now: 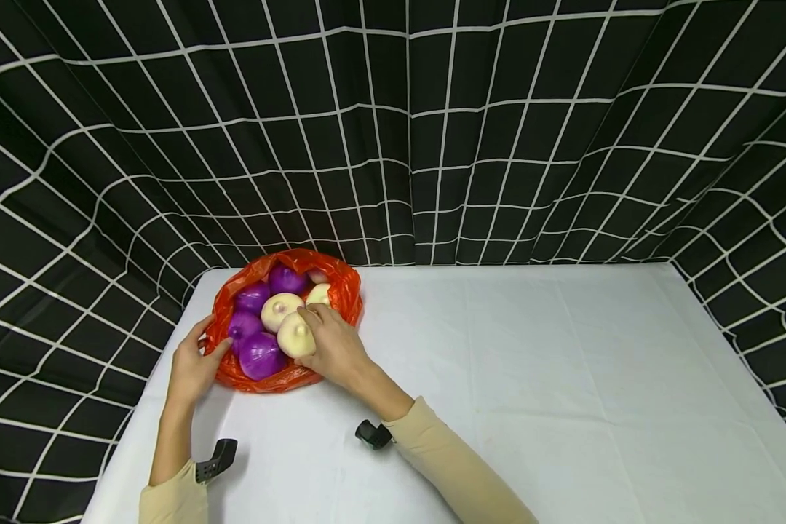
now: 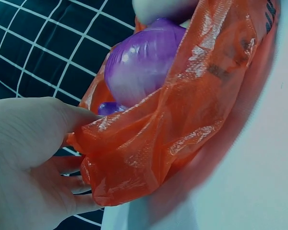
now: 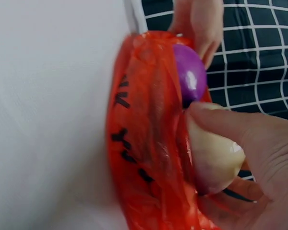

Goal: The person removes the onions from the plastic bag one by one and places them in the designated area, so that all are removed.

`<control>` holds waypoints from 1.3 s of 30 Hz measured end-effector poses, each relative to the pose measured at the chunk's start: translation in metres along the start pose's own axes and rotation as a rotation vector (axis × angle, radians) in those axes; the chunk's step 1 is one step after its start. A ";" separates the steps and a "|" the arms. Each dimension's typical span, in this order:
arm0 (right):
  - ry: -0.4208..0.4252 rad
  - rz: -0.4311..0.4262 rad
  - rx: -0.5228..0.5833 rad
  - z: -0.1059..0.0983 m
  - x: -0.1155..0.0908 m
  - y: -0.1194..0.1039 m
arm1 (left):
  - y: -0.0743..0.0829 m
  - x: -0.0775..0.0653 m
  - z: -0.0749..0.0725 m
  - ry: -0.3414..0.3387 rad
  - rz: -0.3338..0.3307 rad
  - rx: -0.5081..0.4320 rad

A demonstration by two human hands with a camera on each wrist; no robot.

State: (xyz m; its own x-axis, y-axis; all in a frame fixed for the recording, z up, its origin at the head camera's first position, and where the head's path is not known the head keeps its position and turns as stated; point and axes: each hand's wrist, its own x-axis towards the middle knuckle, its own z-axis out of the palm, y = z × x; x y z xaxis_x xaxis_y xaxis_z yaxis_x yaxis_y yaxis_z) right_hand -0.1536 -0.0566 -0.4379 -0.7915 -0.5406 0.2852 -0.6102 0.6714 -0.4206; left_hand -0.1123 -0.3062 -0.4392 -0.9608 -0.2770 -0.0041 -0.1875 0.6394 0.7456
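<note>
An orange-red plastic bag [image 1: 282, 382] stands wide-mouthed at the table's far left, with several purple onions [image 1: 262, 356] and pale onions [image 1: 282, 311] inside. My right hand [image 1: 337, 349] grips a pale onion [image 1: 296, 335] at the bag's near right, thumb and fingers on opposite sides of it. In the right wrist view, this onion [image 3: 213, 155] sits at the bag's rim, close to a purple onion [image 3: 189, 74]. At the left rim, my left hand [image 1: 193, 364] pinches the bag's edge. The left wrist view shows the thumb over the plastic [image 2: 134, 163] and fingers behind it.
A white cloth covers the table [image 1: 530, 364]. Black curtains [image 1: 380, 131] with a white grid hang behind it and along both sides. Black wrist devices show on the left arm [image 1: 217, 460] and by the right sleeve [image 1: 372, 434]. Dark lettering [image 3: 127, 148] marks the bag's near side.
</note>
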 end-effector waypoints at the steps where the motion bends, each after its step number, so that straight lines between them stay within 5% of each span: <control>1: 0.005 -0.009 0.009 -0.002 0.001 0.001 | 0.000 0.000 0.000 0.001 0.001 0.001; 23: 0.151 0.105 0.138 -0.052 0.005 0.047 | 0.001 0.001 0.000 0.013 -0.006 0.004; 33: 0.278 0.212 0.228 -0.076 0.006 0.075 | 0.002 0.001 0.001 0.018 0.001 0.003; 39: 0.252 0.304 0.280 -0.080 0.005 0.097 | 0.000 0.001 0.002 0.021 0.005 0.004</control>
State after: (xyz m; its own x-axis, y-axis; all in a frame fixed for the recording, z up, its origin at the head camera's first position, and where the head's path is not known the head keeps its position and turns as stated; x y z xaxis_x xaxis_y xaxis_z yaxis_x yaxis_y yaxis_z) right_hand -0.2190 0.0464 -0.4082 -0.9375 -0.1778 0.2990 -0.3442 0.5992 -0.7228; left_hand -0.1133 -0.3053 -0.4402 -0.9572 -0.2890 0.0142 -0.1833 0.6436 0.7431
